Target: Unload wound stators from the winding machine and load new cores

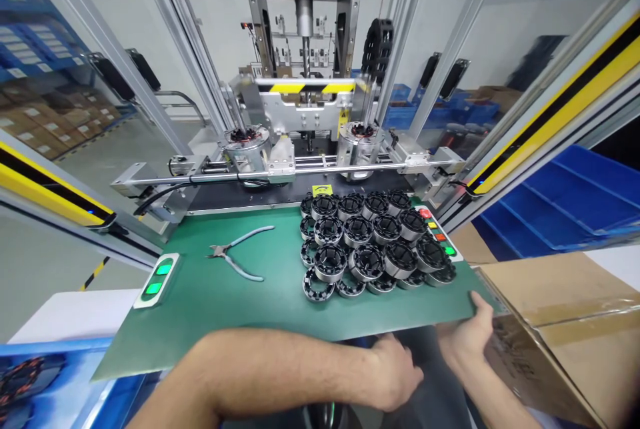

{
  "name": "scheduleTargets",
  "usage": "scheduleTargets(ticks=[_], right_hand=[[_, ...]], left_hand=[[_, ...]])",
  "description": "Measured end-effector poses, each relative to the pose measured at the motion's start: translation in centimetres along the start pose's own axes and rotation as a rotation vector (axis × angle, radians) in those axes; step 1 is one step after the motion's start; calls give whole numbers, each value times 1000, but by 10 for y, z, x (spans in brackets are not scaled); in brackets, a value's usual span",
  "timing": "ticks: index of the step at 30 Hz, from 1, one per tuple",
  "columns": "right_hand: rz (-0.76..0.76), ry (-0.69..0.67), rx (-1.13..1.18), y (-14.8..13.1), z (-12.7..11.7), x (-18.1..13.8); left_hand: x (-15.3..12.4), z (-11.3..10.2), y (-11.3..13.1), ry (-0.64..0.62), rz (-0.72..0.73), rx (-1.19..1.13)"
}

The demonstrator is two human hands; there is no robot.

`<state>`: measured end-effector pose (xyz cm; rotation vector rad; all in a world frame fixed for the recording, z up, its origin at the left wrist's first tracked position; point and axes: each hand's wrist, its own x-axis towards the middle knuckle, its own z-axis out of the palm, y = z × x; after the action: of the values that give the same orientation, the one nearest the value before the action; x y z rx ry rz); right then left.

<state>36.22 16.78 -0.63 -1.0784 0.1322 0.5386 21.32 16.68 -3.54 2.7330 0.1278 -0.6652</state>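
My left hand [396,374] is below the front edge of the green tabletop [240,309], its fingers curled. What it holds, if anything, is hidden. My right hand [466,339] is at the tabletop's front right corner, thumb stretched up by the edge. Its other fingers are out of sight. Beyond the hands, several ring-shaped motor stator cores [367,262], black inside with grey metal rims, stand in rows, partly stacked. To their left a pair of cutting pliers [227,250] with pale blue handles lies spread on the tabletop, touched by neither hand.
A machine with two metal cylindrical fixtures [249,149] stands behind the tabletop. Green buttons [158,280] sit at the left, and a button panel [439,234] at the right. Cardboard boxes [575,289] and blue bins [565,195] are on the right; a blue tray [80,349] is lower left.
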Motion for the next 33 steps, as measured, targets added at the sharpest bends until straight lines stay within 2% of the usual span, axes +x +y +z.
scheduleTargets(ticks=[9, 21, 33], right_hand=[[-16, -2, -12, 3, -4, 6], [-18, -9, 8, 3, -4, 6], [8, 7, -42, 1, -2, 2]], left_hand=[[0, 1, 1, -8, -1, -2], [-3, -8, 1, -87, 8, 25], [6, 9, 1, 51, -10, -1]])
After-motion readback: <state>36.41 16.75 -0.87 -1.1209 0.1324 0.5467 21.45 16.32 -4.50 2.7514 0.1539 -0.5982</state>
